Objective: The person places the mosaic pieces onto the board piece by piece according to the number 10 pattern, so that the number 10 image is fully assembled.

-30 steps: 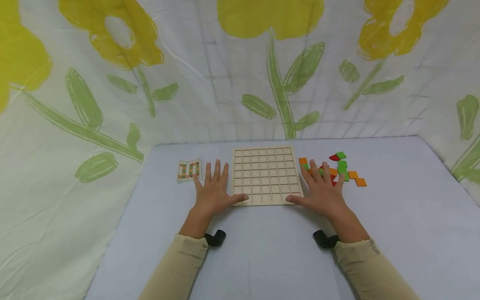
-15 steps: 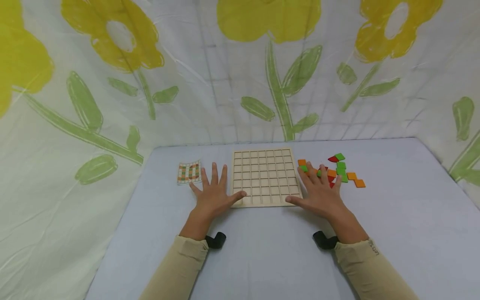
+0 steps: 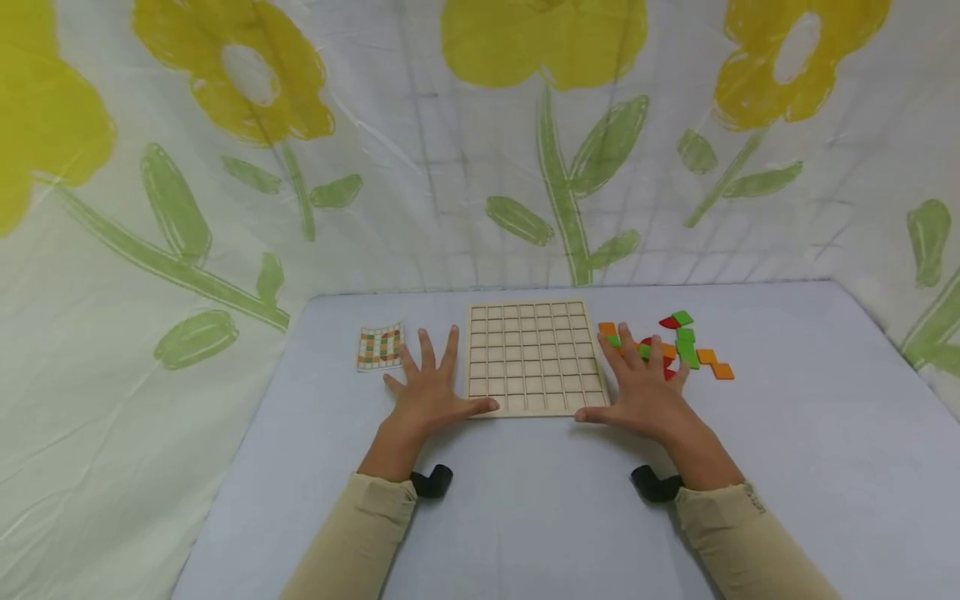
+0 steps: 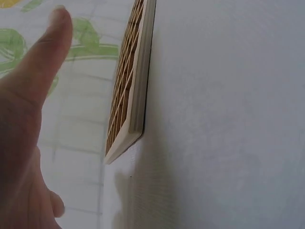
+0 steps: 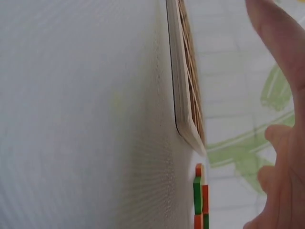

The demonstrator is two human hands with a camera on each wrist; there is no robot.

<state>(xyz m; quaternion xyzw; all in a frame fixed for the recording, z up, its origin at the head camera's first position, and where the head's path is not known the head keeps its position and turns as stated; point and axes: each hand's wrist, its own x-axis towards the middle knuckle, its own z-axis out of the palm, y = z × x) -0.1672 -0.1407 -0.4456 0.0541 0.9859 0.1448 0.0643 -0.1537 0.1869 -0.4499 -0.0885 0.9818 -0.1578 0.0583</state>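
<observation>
Between the two hands lies a square wooden grid board with its cells bare. My left hand is spread above the board's front left corner, its thumb over the near edge. On the other side my right hand is spread likewise, its thumb by the front right corner. Both wrist views show the hands raised off the table, apart from the board. Beyond the right fingers lie several flat orange, green and red tiles, partly hidden by that hand. A small printed pattern card rests left of the board.
A pale cloth covers the table. Behind it hangs a white curtain with yellow flowers. Black wrist cameras are strapped on both wrists, next to beige sleeves.
Both hands stay spread in nearly the same place, with slight shifts of the fingers and thumbs. The head view tilts a little. Board, tiles and card lie as before.
</observation>
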